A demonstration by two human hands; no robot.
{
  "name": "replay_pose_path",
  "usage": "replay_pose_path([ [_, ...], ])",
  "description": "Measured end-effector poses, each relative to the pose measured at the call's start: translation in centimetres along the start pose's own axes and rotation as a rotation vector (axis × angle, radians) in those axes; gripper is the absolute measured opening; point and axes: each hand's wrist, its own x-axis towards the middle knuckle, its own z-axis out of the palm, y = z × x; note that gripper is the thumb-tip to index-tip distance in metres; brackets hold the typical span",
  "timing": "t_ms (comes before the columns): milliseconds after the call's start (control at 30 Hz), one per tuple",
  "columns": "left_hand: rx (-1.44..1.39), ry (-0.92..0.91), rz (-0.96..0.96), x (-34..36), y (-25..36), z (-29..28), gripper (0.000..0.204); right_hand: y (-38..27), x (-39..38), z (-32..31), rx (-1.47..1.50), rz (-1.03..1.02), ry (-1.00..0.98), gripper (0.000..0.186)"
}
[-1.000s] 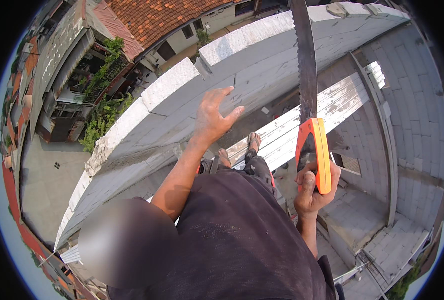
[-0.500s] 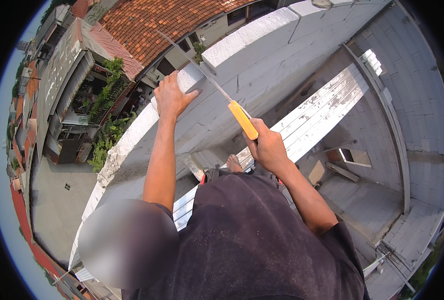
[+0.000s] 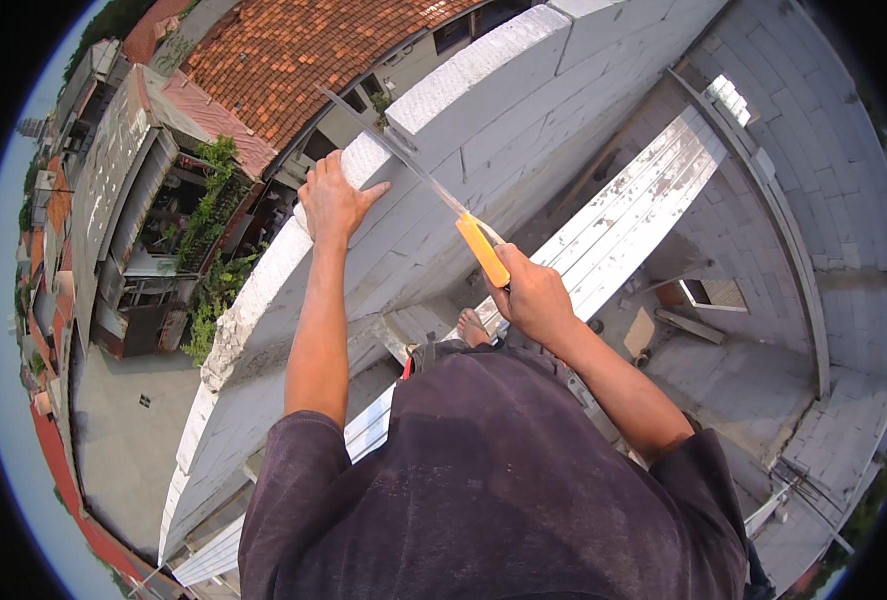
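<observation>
A handsaw (image 3: 483, 250) with an orange-yellow handle is gripped in my right hand (image 3: 536, 302). Its thin blade slants away to the upper left, across the top of a white lightweight concrete block (image 3: 367, 157) on the wall. Just left of the blade, my left hand (image 3: 335, 203) clasps that block, fingers over the far side and thumb spread along its top near edge. Right of the blade stands a taller block (image 3: 479, 75) with a rough, pale top. Where the teeth meet the block, a cut is too small to make out.
The block wall (image 3: 444, 205) curves from lower left to upper right, with a drop to a paved yard (image 3: 129, 430) beyond it. My bare foot (image 3: 472, 327) is by a long ribbed metal plank (image 3: 624, 220). Below right lies a room floor (image 3: 719, 395). Tiled roofs (image 3: 294, 60) stand outside.
The saw has slid back toward me along the block, its tip now nearer the wall. My left hand keeps its place on the block. The whole view has shifted slightly.
</observation>
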Motion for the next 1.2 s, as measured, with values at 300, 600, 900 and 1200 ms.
replay_pose_path([
  [300,-0.011,-0.025,-0.025,-0.1,-0.7,0.0,0.105,-0.8,-3.4,-2.4,-0.007,-0.029,0.065,0.034],
  [600,-0.009,-0.013,0.011,-0.1,-0.4,0.1,0.105,-1.2,3.9,2.2,0.005,-0.005,0.054,0.03],
  [900,0.018,0.023,0.023,0.2,-0.4,0.4,0.105,0.4,-2.6,-1.1,0.028,-0.01,0.024,0.026],
  [1200,0.005,-0.024,-0.005,0.1,-0.8,0.2,0.103,0.2,-1.7,-1.2,-0.057,0.016,-0.056,0.035],
])
